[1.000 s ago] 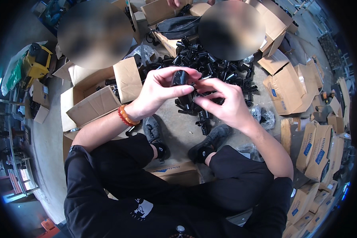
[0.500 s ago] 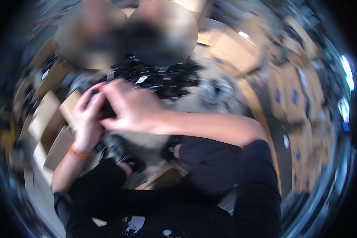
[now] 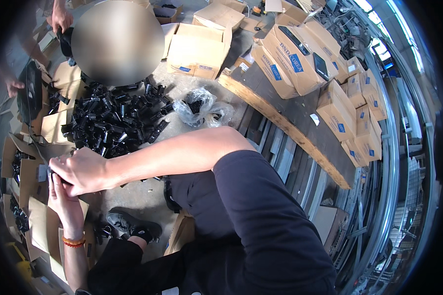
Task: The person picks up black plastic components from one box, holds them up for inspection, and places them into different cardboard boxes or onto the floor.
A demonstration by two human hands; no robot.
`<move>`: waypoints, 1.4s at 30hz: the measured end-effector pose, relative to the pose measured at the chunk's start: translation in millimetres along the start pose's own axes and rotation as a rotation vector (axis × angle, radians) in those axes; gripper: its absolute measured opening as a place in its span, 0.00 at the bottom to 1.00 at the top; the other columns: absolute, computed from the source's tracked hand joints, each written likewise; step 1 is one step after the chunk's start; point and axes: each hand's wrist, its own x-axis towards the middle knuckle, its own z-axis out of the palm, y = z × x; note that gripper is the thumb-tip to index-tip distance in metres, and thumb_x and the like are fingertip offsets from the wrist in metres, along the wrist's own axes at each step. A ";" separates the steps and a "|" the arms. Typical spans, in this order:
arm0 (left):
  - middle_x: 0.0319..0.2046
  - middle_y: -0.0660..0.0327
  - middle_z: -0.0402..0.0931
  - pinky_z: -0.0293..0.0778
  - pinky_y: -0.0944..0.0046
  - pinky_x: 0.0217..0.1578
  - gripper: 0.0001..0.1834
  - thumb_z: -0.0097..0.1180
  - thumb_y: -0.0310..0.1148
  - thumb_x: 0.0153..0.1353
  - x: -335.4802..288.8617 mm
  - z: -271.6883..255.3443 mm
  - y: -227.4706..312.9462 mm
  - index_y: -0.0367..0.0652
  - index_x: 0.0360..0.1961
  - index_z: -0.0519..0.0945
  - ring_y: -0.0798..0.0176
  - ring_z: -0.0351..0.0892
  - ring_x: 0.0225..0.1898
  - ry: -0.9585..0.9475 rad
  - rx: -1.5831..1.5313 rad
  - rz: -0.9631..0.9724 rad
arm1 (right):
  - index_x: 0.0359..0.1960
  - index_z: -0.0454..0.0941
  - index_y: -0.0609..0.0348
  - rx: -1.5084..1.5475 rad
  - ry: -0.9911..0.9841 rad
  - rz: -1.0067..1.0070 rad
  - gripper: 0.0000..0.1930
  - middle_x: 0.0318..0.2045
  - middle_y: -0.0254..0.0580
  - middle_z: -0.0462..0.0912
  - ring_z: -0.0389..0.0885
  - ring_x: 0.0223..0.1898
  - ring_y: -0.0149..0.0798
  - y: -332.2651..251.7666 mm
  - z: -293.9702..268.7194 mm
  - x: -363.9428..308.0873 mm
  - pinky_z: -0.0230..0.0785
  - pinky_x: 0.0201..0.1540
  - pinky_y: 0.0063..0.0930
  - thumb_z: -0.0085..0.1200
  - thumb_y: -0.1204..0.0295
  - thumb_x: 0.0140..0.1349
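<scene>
My left hand (image 3: 68, 209), with an orange beaded band at the wrist, is raised at the left. My right hand (image 3: 86, 169) reaches across from the right and meets its fingers. Between them is a small black part (image 3: 50, 173), mostly hidden by the fingers; both hands grip it. Beyond my hands a big pile of black glossy parts (image 3: 113, 120) lies on the floor. Close by my left hand stand open cardboard boxes (image 3: 37, 209) holding more black parts.
Clear plastic bags (image 3: 199, 105) lie right of the pile. A wood-edged board (image 3: 290, 140) carries cardboard cartons (image 3: 290, 61) and two phone-like devices. Metal profiles (image 3: 275, 157) lie beneath it. Another person's hand (image 3: 61, 19) shows at the far left. My shoe (image 3: 133, 223) is below.
The view has turned rightward and become sharper. Both hands remain together and now appear farther left and lower in the picture. The small part between them stays mostly hidden.
</scene>
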 end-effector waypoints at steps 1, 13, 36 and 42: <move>0.55 0.56 0.73 0.71 0.59 0.59 0.22 0.46 0.37 0.74 1.1 -13.0 -3.5 0.35 0.63 0.66 0.62 0.72 0.59 -0.087 -0.019 -0.033 | 0.41 0.66 0.66 -0.005 -0.025 0.020 0.27 0.21 0.48 0.80 0.83 0.20 0.46 0.5 -3.5 1.4 0.74 0.22 0.37 0.66 0.62 0.46; 0.49 0.56 0.76 0.71 0.51 0.59 0.20 0.38 0.44 0.76 -18.8 34.9 7.6 0.40 0.54 0.72 0.61 0.76 0.53 -0.213 -0.149 -0.289 | 0.41 0.67 0.60 0.015 -0.160 0.150 0.17 0.29 0.51 0.83 0.86 0.31 0.50 -5.9 -8.7 2.4 0.78 0.28 0.39 0.60 0.68 0.55; 0.27 0.60 0.76 0.77 0.67 0.29 0.28 0.20 0.51 0.76 -27.6 19.1 24.2 0.40 0.42 0.68 0.66 0.80 0.26 -0.470 0.087 -0.054 | 0.39 0.73 0.60 0.033 -0.174 -0.227 0.08 0.30 0.40 0.77 0.79 0.31 0.42 -2.3 -25.1 18.7 0.75 0.32 0.33 0.57 0.71 0.62; 0.27 0.60 0.75 0.76 0.67 0.29 0.27 0.22 0.50 0.77 -30.0 17.8 24.4 0.40 0.41 0.68 0.66 0.79 0.26 -0.472 0.157 -0.024 | 0.35 0.74 0.59 -0.006 -0.104 -0.285 0.06 0.28 0.40 0.75 0.78 0.28 0.41 -1.7 -29.1 20.8 0.74 0.29 0.33 0.57 0.72 0.60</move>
